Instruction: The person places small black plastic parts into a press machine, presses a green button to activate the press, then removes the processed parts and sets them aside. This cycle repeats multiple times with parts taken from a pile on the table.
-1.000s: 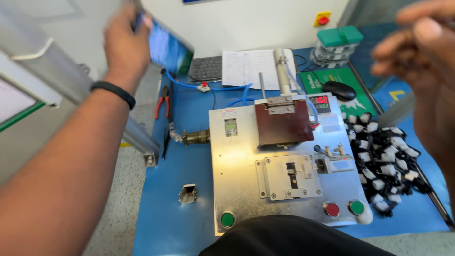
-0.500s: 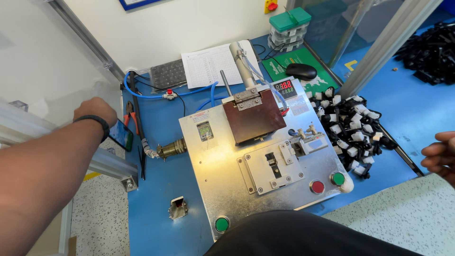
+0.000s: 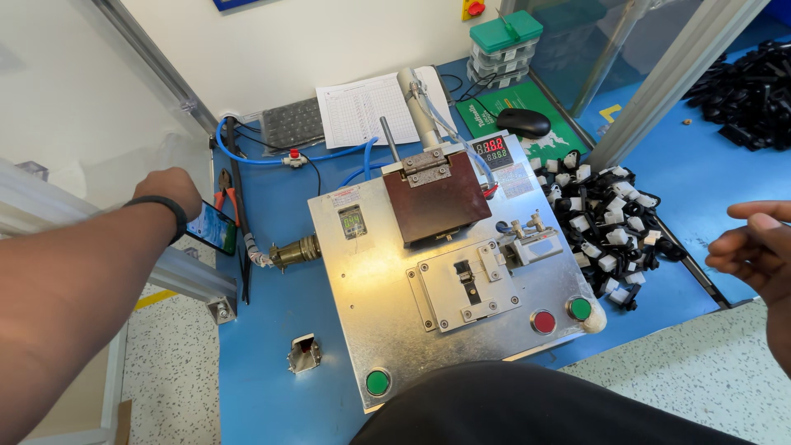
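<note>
My left hand, with a black band at the wrist, is closed around a phone with a lit screen, held at the left edge of the blue bench beside an aluminium frame. My right hand hovers at the far right with its fingers loosely apart and nothing in it, just right of a pile of small black and white parts. Between the hands sits a metal press fixture with a brown block, green buttons and a red button.
At the back lie a keyboard, a paper sheet, a black mouse on a green mat and a green-lidded box. Red-handled pliers, blue air hoses and a small metal bracket lie on the left. More black parts sit far right.
My left hand has come down from up high with the phone to the bench's left edge. My right hand has dropped to the right side, and the view has tilted and shifted.
</note>
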